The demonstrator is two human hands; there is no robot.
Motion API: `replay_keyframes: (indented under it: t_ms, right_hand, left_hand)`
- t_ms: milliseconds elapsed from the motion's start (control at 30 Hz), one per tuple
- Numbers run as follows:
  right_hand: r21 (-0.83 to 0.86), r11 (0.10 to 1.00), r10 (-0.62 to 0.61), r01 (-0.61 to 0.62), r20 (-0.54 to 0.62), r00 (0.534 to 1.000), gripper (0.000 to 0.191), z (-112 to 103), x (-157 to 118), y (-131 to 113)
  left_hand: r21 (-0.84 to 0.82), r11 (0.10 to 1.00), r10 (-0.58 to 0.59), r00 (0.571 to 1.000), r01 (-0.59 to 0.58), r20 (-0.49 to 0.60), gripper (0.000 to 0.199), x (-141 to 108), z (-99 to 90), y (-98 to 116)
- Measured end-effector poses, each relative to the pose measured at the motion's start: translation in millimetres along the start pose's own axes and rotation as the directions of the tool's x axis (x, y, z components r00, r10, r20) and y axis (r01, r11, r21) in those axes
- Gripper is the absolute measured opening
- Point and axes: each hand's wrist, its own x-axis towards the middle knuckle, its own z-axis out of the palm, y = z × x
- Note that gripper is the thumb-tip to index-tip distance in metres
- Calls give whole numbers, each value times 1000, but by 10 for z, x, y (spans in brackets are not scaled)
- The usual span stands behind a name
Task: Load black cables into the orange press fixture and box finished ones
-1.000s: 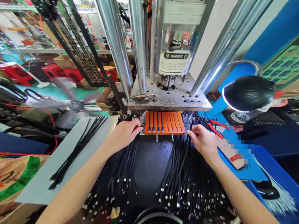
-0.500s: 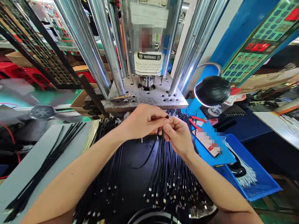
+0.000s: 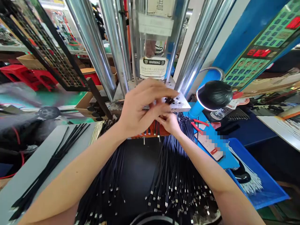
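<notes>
My left hand is raised in front of the press's metal plate, its fingers curved and smeared by motion. Between its thumb and fingertips shows a small black piece, too blurred to name. Lower down and partly behind it, my right hand has its fingers closed at the orange fixture; what they grip is hidden. Several cable ends with metal plugs stick out of that fixture. Under my right forearm hangs a thick bunch of black cables with plugs towards me. Another bunch of black cables lies by my left forearm.
Above my hands stand the press's steel columns and a warning sign. To the right are a black lamp, red-handled pliers, a phone and a blue bin. A fan spins at left.
My hands were together over a black cable; now my left hand has lifted up and away from my right. The loose cable that hung between them no longer shows. The view has shifted slightly.
</notes>
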Motion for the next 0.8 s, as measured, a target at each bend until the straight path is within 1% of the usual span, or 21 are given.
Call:
replay_keyframes:
  t_ms: [33, 67, 100, 133, 167, 200, 233, 267, 300, 333, 400, 433, 500, 567, 633, 667, 700, 733, 767, 800]
  right_hand:
    - [2, 1000, 11, -11, 1, 1000, 33, 17, 77, 40]
    - [6, 1000, 19, -19, 8, 1000, 32, 37, 133, 72]
    - [8, 1000, 25, -25, 16, 1000, 30, 59, 170, 97]
    - [11, 1000, 29, -30, 23, 999, 28, 79, 191, 117]
    - [15, 999, 32, -32, 31, 999, 26, 96, 197, 133]
    - [22, 999, 30, -31, 45, 999, 23, 106, 193, 146]
    - [33, 999, 25, -27, 65, 998, 19, 110, 182, 157]
    - [49, 999, 15, -20, 88, 996, 16, 107, 168, 166]
    - [69, 998, 5, -12, 109, 994, 15, 99, 154, 174]
    - [86, 996, -6, -5, 126, 992, 18, 88, 145, 179]
    - [73, 997, -14, 2, 155, 988, 24, 70, 152, 180]
    - [40, 999, -7, 0, 166, 986, 25, 67, 171, 177]
    - [-93, 995, 44, -28, 169, 985, 22, 76, 232, 164]
    - [-272, 959, 118, -82, 117, 986, 18, 91, 293, 144]
    - [-418, 900, 156, -124, 41, 987, 20, 90, 304, 116]
    - [-463, 877, 161, -133, 21, 987, 21, 78, 282, 98]
    - [-484, 866, 155, -123, 28, 987, 21, 59, 242, 78]
    - [-484, 870, 143, -96, 60, 988, 19, 34, 191, 56]
    - [-470, 880, 127, -63, 105, 986, 16, 6, 136, 36]
    - [-445, 895, 112, -33, 151, 982, 13, -21, 88, 18]
  left_hand:
    - [-10, 999, -49, 999, 49, 23, 27, -146, 46, -53]
    - [15, 992, -125, 990, 125, 58, 28, -310, 100, -122]
    - [78, 981, -187, 971, 177, 146, 23, -483, 156, -203]
    - [147, 974, -210, 933, 173, 293, 18, -654, 212, -289]
    - [205, 971, -204, 867, 121, 454, 18, -814, 264, -370]
    - [243, 969, -185, 788, 47, 587, 21, -955, 312, -438]
    - [263, 964, -165, 713, -29, 682, 26, -1071, 353, -488]
    - [276, 957, -150, 663, -88, 733, 32, -1160, 386, -516]
    - [289, 949, -142, 644, -128, 751, 38, -1220, 411, -521]
    - [302, 942, -141, 641, -149, 755, 43, -1253, 426, -508]
    - [331, 931, -163, 639, -151, 752, 47, -1251, 430, -449]
    - [349, 927, -191, 631, -135, 752, 49, -1222, 423, -417]
    - [398, 914, -278, 597, -76, 753, 52, -1132, 411, -388]
    - [447, 894, -368, 556, -8, 745, 56, -1015, 430, -443]
    - [489, 870, -443, 523, 56, 728, 60, -885, 502, -601]
    - [513, 853, -487, 503, 97, 714, 60, -818, 557, -714]
    - [531, 835, -526, 486, 142, 698, 59, -753, 619, -841]
    - [541, 820, -558, 477, 188, 679, 56, -691, 684, -975]
    - [541, 809, -577, 479, 228, 661, 51, -635, 745, -1108]
    - [533, 806, -584, 494, 257, 645, 47, -589, 797, -1230]
